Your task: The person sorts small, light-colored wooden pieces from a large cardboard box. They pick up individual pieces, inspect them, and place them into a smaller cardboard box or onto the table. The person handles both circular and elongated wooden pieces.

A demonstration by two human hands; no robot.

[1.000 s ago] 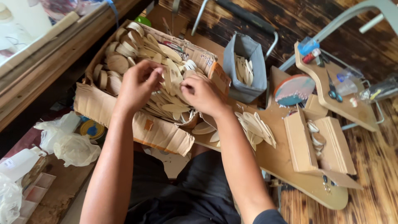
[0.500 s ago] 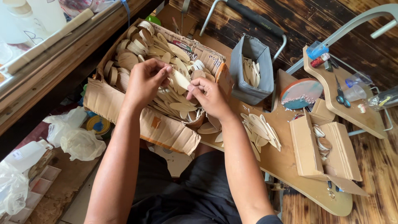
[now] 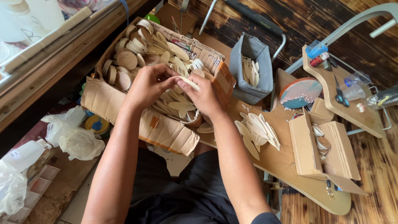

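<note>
Both hands are over the open cardboard box (image 3: 124,103), which is heaped with pale wooden pieces: round discs toward its far-left corner, long oval blanks (image 3: 174,99) toward its near-right side. The left hand (image 3: 147,85) is curled, fingertips pinched on one end of a single oval blank (image 3: 188,83). The right hand (image 3: 205,97) meets it from the other side, thumb and fingers closed narrow on the same blank, so the piece is held between the two hands just above the heap. How much of the blank lies under the right fingers cannot be told from this angle.

The box rests with its right side on the left end of a light wooden board (image 3: 290,166); its torn near wall hangs over the person's lap. On the board, just right of the right forearm, lies a loose fan of oval blanks (image 3: 257,130). Further right, near the board's right edge, stands a small cardboard holder (image 3: 306,149) with a few rounded pieces in its slot. At the board's far edge sits a grey fabric bin (image 3: 251,66) holding upright blanks, and beside it a round disc coated teal and pink (image 3: 300,92).

A curved plywood shelf (image 3: 331,95) at the far right carries scissors (image 3: 339,93) and small containers. Crumpled plastic bags (image 3: 78,143) lie on the floor, left of the box.
</note>
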